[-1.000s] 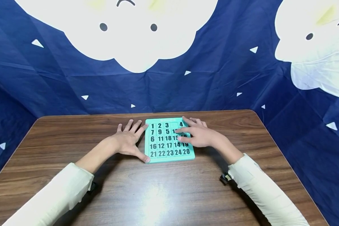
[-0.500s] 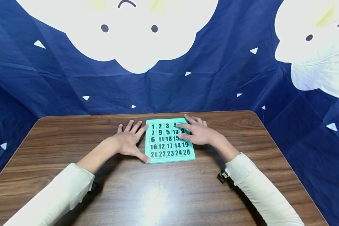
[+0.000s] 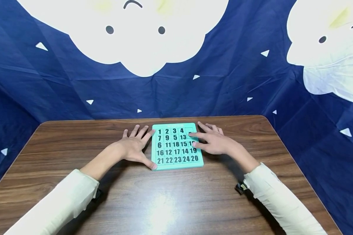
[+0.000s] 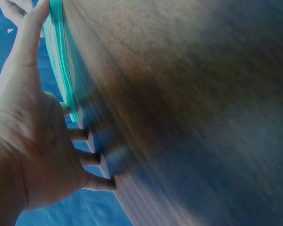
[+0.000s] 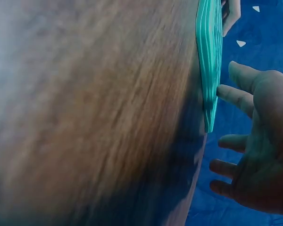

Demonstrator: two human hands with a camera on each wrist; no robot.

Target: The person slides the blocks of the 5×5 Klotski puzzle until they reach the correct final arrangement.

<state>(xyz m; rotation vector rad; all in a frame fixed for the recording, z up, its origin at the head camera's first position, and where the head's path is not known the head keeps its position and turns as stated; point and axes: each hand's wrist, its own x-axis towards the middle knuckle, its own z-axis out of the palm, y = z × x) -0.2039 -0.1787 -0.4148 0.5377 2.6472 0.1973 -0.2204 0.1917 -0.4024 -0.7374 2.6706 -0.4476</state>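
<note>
A turquoise number slide puzzle (image 3: pixel 172 165) lies flat on the table, with dark numbers on its square tiles. The top row reads 1, 2, 3, 4, with a tile-free spot at its right end. My left hand (image 3: pixel 128 147) spreads along the puzzle's left side, thumb at the near left corner and index fingertip at the upper left edge. My right hand (image 3: pixel 213 142) reaches in from the right with fingers extended. Its index fingertip touches the rightmost tile of the second row, partly covering the number, as the puzzle's side (image 5: pixel 208 70) in the right wrist view shows; the thumb hovers above the row below.
The brown wooden table (image 3: pixel 129 202) has its far edge just beyond the puzzle. Behind it hangs a dark blue cloth (image 3: pixel 176 94) printed with white clouds and small triangles. A small black device (image 3: pixel 240 188) sits at the right cuff.
The 4 tile has slid left one place, so the gap has shifted to the top right corner. My right hand has then moved back rightward; the left hand has stayed in place.
</note>
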